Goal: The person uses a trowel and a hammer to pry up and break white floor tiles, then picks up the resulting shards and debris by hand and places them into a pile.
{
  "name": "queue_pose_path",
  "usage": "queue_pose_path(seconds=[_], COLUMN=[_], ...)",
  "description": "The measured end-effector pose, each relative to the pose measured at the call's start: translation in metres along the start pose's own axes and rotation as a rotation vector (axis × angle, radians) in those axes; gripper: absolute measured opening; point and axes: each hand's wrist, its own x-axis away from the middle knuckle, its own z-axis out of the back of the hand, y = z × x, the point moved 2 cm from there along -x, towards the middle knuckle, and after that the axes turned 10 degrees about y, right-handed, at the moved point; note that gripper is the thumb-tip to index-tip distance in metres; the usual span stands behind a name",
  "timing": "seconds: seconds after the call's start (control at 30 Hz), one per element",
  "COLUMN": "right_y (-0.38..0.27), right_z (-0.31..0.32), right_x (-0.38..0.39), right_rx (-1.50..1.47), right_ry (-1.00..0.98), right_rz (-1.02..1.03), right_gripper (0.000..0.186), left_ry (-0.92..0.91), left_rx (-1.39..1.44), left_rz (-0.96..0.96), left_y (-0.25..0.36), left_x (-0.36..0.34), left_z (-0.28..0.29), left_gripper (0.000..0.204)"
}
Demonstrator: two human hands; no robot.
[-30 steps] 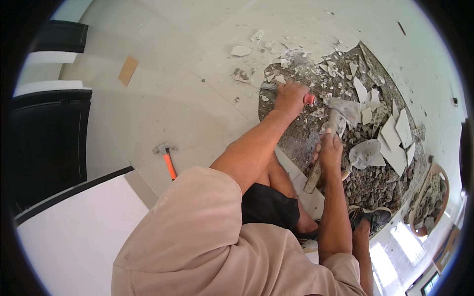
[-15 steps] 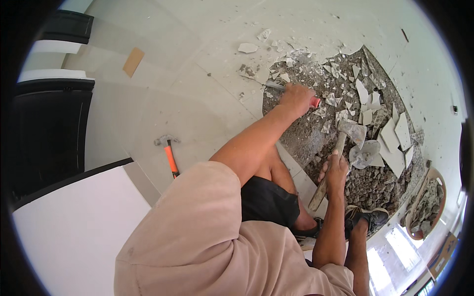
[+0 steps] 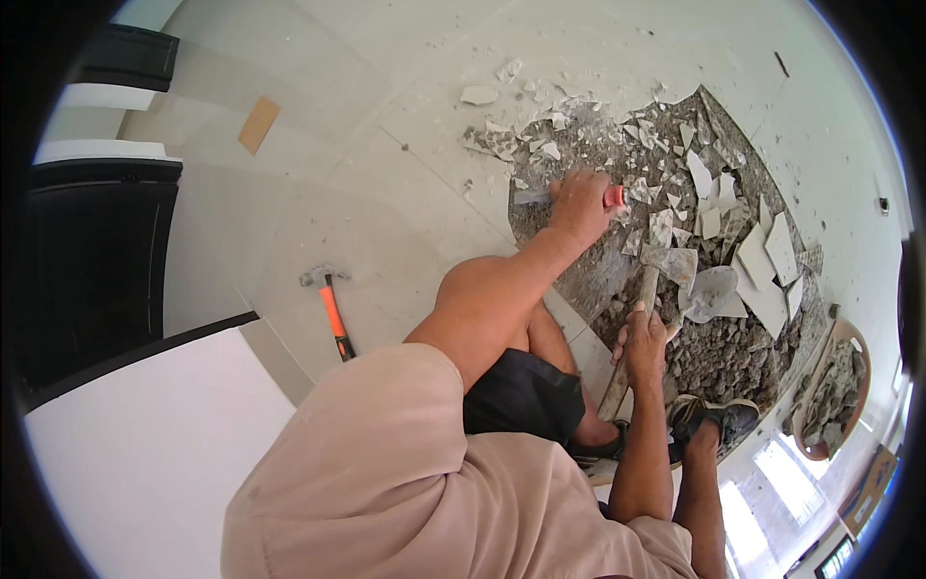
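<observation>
My left hand [image 3: 582, 207] is closed round a chisel [image 3: 531, 196] with a red end that sticks out on the right of the fist. Its flat grey blade points left, lying close to the broken tile edge. My right hand [image 3: 642, 344] grips the wooden handle of an axe [image 3: 672, 265], whose dusty head is up and below the chisel's red end. Under both hands spreads a patch of bare, broken mortar [image 3: 593, 275] strewn with tile shards [image 3: 760, 280]. A rounded grey metal blade, maybe a trowel [image 3: 712, 292], lies right of the axe head.
An orange-handled hammer [image 3: 333, 314] lies on the pale tiled floor [image 3: 386, 212] at left. Farther off is a brown flat piece [image 3: 258, 124]. A tub of rubble [image 3: 834, 391] stands at right. My shoe [image 3: 714, 420] rests by the patch; a white panel [image 3: 154, 454] is at lower left.
The chisel blade has come a little nearer to me along the tile edge. My right hand and the axe have shifted slightly left and nearer. Both grips stay closed.
</observation>
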Motion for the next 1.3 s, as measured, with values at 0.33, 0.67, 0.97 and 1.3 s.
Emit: queue_pose_path(seconds=[0.33, 0.67, 0.97, 1.3], right_y=[-0.025, -0.033, -0.021, -0.004], right_z=[-0.008, -0.033, -0.024, -0.006], right_x=[0.009, -0.008, -0.016, -0.004], right_rx=[-0.085, -0.074, -0.104, 0.170], right_ry=[0.087, -0.048, -0.021, 0.014], right_rz=[0.171, 0.189, 0.077, 0.047], right_gripper=[0.041, 0.036, 0.039, 0.040], left_ry=[0.100, 0.014, -0.399, -0.365], left_rx=[-0.065, -0.133, -0.314, -0.184], left_rz=[-0.057, -0.032, 0.029, -0.288], left_y=[-0.015, -0.014, -0.005, 0.010], left_x=[0.017, 0.016, 0.008, 0.013], left_z=[-0.005, -0.011, -0.011, 0.020], left_gripper=[0.018, 0.008, 0.014, 0.009])
